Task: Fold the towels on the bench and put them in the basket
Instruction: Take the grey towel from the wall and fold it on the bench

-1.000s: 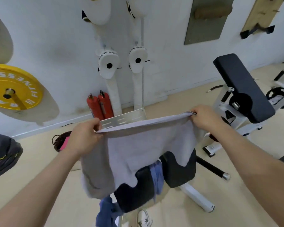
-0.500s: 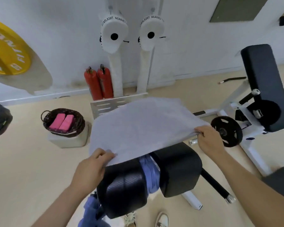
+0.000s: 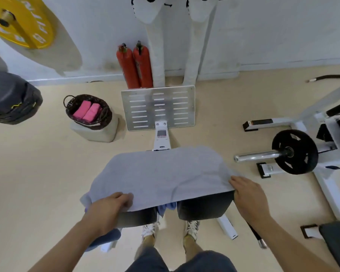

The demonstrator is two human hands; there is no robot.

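A grey towel (image 3: 161,173) lies spread flat over the two black pads of the bench (image 3: 204,207). My left hand (image 3: 110,207) grips its near left corner with curled fingers. My right hand (image 3: 247,195) holds the near right corner. A blue towel (image 3: 168,206) hangs in the gap between the pads, and more blue cloth (image 3: 106,237) shows under my left forearm. The dark wicker basket (image 3: 106,114) stands on a grey block at the far left, with two folded pink towels (image 3: 87,111) inside.
Beyond the bench are a slotted metal footplate (image 3: 158,107) and two red extinguishers (image 3: 134,65) against the wall. A black weight plate (image 3: 294,152) on a white machine frame stands to the right. A dark bag (image 3: 10,99) sits at the left.
The grey towel, held up in the air a second ago, has been brought down and laid flat over the bench pads. Both hands moved down and toward me with its corners.
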